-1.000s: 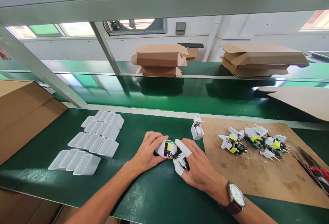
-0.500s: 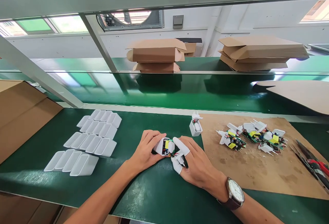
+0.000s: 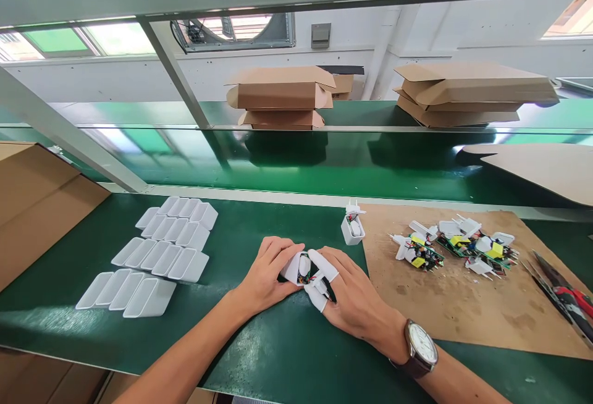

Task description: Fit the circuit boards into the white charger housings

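Observation:
Both of my hands meet at the middle of the green bench on a small white charger housing [image 3: 294, 266] with a circuit board [image 3: 304, 273] partly inside it. My left hand [image 3: 267, 274] grips the housing from the left. My right hand [image 3: 352, 299], with white finger cots on thumb and forefinger and a watch on the wrist, presses the board and its white plug piece from the right. Just beyond my right hand a finished housing [image 3: 352, 228] with its plug top stands upright at the cardboard sheet's corner.
Three rows of empty white housings [image 3: 157, 256] lie to the left. A cardboard sheet [image 3: 463, 305] on the right carries several circuit boards with plugs [image 3: 456, 248]. Pliers [image 3: 567, 305] lie at the far right. A cardboard box [image 3: 37, 200] stands at the left; flat boxes [image 3: 282, 98] sit beyond the conveyor.
The circuit board has gone deeper into the white housing between my hands; less of its yellow and green parts shows. The camera has tipped slightly down.

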The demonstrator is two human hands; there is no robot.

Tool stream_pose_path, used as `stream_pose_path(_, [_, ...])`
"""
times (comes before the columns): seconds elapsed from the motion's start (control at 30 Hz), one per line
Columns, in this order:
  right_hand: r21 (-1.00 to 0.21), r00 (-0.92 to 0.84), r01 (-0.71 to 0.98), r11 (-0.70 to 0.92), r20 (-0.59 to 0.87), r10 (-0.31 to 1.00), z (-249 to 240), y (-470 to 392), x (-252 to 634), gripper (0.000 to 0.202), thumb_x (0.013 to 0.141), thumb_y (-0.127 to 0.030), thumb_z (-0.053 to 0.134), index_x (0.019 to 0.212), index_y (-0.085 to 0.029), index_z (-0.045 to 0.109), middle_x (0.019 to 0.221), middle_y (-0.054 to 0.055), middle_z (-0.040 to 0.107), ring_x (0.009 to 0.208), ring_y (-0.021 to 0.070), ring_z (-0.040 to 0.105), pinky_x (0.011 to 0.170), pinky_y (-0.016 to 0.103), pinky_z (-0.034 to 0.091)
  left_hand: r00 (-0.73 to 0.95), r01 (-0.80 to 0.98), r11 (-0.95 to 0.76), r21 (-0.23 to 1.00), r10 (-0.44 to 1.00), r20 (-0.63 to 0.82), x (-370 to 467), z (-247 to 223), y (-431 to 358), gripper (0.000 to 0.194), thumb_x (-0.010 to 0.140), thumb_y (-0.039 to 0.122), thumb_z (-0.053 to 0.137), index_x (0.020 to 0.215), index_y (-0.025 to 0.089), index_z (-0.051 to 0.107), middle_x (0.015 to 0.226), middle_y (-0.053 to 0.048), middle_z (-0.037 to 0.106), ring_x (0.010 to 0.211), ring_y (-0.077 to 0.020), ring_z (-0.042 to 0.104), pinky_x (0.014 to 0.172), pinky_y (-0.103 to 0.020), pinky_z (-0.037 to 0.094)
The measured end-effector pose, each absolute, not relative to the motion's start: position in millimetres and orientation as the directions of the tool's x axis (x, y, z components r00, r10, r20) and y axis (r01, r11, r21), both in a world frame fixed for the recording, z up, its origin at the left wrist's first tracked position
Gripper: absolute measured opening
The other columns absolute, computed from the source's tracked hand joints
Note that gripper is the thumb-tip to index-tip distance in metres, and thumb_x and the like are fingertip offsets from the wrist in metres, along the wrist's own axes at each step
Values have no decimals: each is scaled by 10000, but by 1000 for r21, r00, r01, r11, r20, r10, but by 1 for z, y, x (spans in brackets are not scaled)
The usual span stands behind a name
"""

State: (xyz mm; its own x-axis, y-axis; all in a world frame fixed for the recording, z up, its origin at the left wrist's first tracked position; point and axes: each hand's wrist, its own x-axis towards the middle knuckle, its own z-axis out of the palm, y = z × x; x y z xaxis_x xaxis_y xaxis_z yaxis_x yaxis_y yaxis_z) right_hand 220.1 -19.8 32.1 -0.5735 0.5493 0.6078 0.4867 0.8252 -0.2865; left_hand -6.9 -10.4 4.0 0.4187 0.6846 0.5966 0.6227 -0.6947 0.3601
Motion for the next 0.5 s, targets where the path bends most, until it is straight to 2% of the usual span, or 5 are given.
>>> stream_pose_path(0.1, [-319, -565, 470, 823, 607, 558, 34, -20, 221, 516, 954, -113, 540, 1459, -133, 437, 1231, 179, 679, 1186, 315, 628, 969, 503, 610, 425, 586, -689, 427, 709, 562, -8, 0, -12, 652, 901, 305, 748, 1482, 267, 457, 1179, -108, 645, 1078, -273, 620, 948, -454, 538])
stream_pose_path(0.17, [-398, -545, 415, 818, 612, 574, 36, -19, 222, 463, 981, -180, 572, 1432, -168, 470, 1206, 154, 686, 1145, 294, 645, 952, 476, 616, 455, 516, -680, 521, 733, 505, -9, -1, -12, 678, 904, 304, 737, 1505, 261, 427, 1260, -134, 624, 1150, -286, 627, 978, -466, 555])
stream_pose_path(0.3, [-539, -484, 333, 774, 606, 631, 39, -15, 224, 391, 1021, -116, 411, 1361, -244, 557, 1216, 104, 702, 1099, 224, 698, 947, 392, 626, 435, 371, -565, 737, 807, 400, -9, 2, -17, 591, 940, 238, 660, 1486, 245, 435, 1349, -148, 634, 1236, -267, 649, 1044, -453, 566])
stream_pose_path(0.43, [-492, -532, 393, 777, 568, 629, 17, -9, 230, 443, 1002, -168, 486, 1424, -277, 562, 1328, 95, 696, 1148, 262, 726, 985, 409, 634, 384, 315, -408, 857, 880, 278, -6, 11, -23, 526, 978, 310, 602, 1480, 226, 468, 1333, -123, 696, 1188, -252, 698, 1073, -455, 559])
stream_pose_path(0.5, [-447, -561, 355, 821, 601, 570, -8, 2, 236, 482, 1008, -236, 463, 1481, -292, 535, 1324, 94, 706, 1077, 281, 759, 850, 387, 686, 364, 340, -302, 890, 915, 172, -6, 12, -22, 600, 979, 396, 596, 1530, 231, 424, 1335, -110, 702, 1113, -253, 730, 1018, -449, 591])
